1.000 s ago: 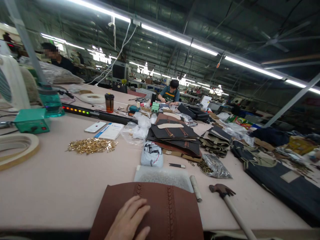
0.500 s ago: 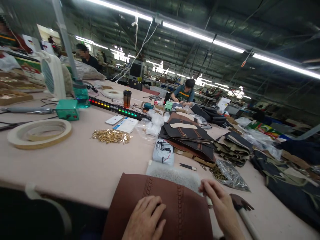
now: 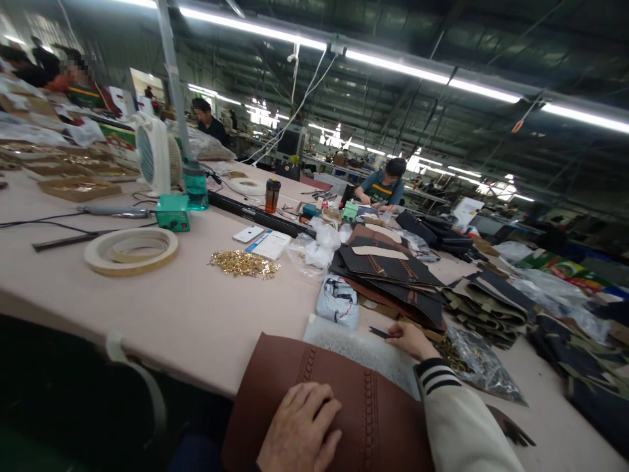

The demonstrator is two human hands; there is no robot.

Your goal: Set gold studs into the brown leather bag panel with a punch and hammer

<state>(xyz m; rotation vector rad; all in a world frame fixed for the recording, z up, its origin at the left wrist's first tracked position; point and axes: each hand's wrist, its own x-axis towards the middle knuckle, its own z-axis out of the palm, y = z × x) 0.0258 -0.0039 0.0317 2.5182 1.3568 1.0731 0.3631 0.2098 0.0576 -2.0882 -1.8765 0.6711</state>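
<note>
My left hand (image 3: pixel 303 429) lies on a brown leather panel (image 3: pixel 344 387) with embossed chain-like bands, its fingers spread and slightly bent. My right hand (image 3: pixel 411 339) reaches past the panel's far edge. Its fingertips pinch the near end of a flat, dark strip with a forked tip (image 3: pixel 379 333), which lies on the table. Under the leather's far edge is a pale, speckled slab (image 3: pixel 363 347). A dark claw-like tool head (image 3: pixel 514 427) shows beside my right sleeve, which hides its handle.
Beyond the slab stand a white wrapped bundle (image 3: pixel 338 303) and stacked dark leather pieces (image 3: pixel 388 265). A bag of brass hardware (image 3: pixel 484 360) lies to the right. Farther left are gold fittings (image 3: pixel 244 263), tape rolls (image 3: pixel 130 255) and a green box (image 3: pixel 173 213). A co-worker (image 3: pixel 383 183) sits across.
My right hand has moved forward from the leather's right edge to the dark forked strip and closed on its end. My left hand stays on the leather. The view has shifted left.
</note>
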